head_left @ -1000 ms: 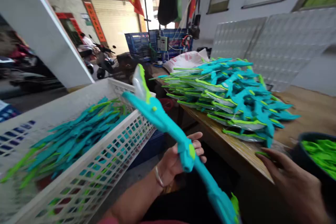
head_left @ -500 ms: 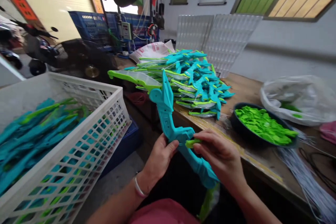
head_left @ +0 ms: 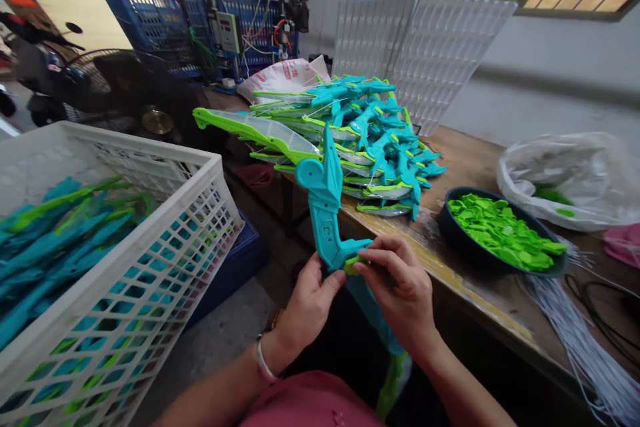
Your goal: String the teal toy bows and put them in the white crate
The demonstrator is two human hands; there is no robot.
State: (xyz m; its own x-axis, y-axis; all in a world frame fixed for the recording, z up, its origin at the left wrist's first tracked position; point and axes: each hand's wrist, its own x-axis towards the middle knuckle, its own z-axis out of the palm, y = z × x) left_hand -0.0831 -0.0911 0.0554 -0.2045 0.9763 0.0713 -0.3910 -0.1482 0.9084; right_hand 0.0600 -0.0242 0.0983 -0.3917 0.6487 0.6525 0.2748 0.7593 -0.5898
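I hold a teal toy bow point(head_left: 323, 207) with a lime-green and clear limb upright over my lap. My left hand point(head_left: 307, 303) grips its handle from the left. My right hand point(head_left: 400, 290) pinches a small green piece point(head_left: 356, 263) against the handle, fingers closed. A black bowl point(head_left: 453, 237) full of the same green pieces point(head_left: 500, 233) stands on the wooden table point(head_left: 465, 167) just right of my hands. A pile of finished teal bows point(head_left: 370, 137) lies on the table behind.
A white plastic crate point(head_left: 165, 240) with several teal bows stands at my left. On the table's right are a clear plastic bag point(head_left: 575, 177), white strings point(head_left: 575, 333) and clear blister trays point(head_left: 425, 57). Blue crates point(head_left: 150, 13) and a fan point(head_left: 125, 80) stand behind.
My right hand came from the table with a green piece and now presses it on the bow's handle. The bow turned upright, and my view swung right toward the table.
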